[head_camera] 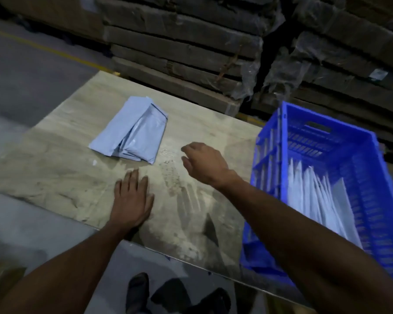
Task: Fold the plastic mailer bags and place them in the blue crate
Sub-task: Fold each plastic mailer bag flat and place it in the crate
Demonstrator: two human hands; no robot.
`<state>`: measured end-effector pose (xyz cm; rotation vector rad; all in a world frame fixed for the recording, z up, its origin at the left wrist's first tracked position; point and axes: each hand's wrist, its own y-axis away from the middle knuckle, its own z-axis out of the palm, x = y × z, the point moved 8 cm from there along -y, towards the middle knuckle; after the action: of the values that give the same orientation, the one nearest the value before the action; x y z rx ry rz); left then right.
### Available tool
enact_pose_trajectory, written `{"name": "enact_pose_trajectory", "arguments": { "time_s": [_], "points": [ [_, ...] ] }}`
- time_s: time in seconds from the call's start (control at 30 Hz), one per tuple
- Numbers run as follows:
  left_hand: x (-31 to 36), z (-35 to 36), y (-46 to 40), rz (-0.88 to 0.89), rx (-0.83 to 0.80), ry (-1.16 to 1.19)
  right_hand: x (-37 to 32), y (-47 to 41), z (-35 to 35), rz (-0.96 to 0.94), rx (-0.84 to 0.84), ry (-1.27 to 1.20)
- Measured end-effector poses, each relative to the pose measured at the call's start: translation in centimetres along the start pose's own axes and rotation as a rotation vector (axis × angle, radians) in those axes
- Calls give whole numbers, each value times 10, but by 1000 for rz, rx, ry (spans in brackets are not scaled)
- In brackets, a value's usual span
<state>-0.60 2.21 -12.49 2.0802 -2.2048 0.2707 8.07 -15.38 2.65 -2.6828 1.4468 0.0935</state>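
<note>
A stack of pale blue-grey plastic mailer bags [134,131] lies on the wooden table [61,155], left of centre. The blue crate [372,177] stands at the table's right end, and several folded mailers [313,196] stand upright inside it. My left hand [132,200] rests flat on the table near its front edge, fingers straight. My right hand [202,164] hovers over the table between the stack and the crate, fingers loosely bent and holding nothing.
Stacked, plastic-wrapped cardboard packs [191,48] rise close behind the table and crate. A grey floor with a yellow line [43,48] runs on the left. My dark shoes [175,295] show below the table's front edge.
</note>
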Motion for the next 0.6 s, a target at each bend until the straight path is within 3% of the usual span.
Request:
{"name": "enact_pose_trajectory", "arguments": {
  "time_s": [0.1, 0.23, 0.4, 0.6],
  "points": [
    [-5, 3, -4, -43, 3, -4, -25, -27, 51, -145, -105, 8],
    [-6, 3, -5, -33, -5, -32, -36, -63, 95, -183, -176, 74],
    [-8, 7, -6, -48, -16, -19, -42, -114, 111, -261, -142, 193],
    [-8, 5, -4, -64, 2, -31, -41, -128, 132, -340, -235, 248]
  ]
}}
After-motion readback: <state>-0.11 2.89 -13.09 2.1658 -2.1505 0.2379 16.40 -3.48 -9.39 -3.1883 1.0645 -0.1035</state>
